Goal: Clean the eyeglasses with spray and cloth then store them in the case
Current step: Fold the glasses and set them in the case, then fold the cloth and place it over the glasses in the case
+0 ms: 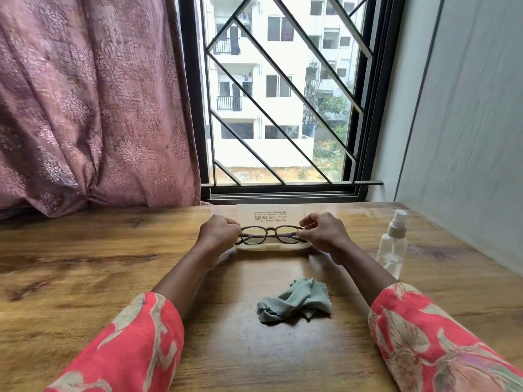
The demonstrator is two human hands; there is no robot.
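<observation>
Dark-framed eyeglasses [271,234] are folded and held level just over the open cream case [270,247], whose lid [268,215] stands up behind them. My left hand [219,233] pinches the frame's left end and my right hand [322,233] pinches its right end. Whether the glasses touch the case's tray, I cannot tell. A crumpled grey-green cloth [294,301] lies on the wooden table [85,264] in front of the case, between my forearms. A clear spray bottle [393,244] with a white cap stands upright to the right of my right hand.
The table ends at a barred window [283,108] straight ahead. A pink patterned curtain [90,108] hangs at the back left, its hem on the table. A pale wall [467,137] runs along the table's right edge, just past the bottle.
</observation>
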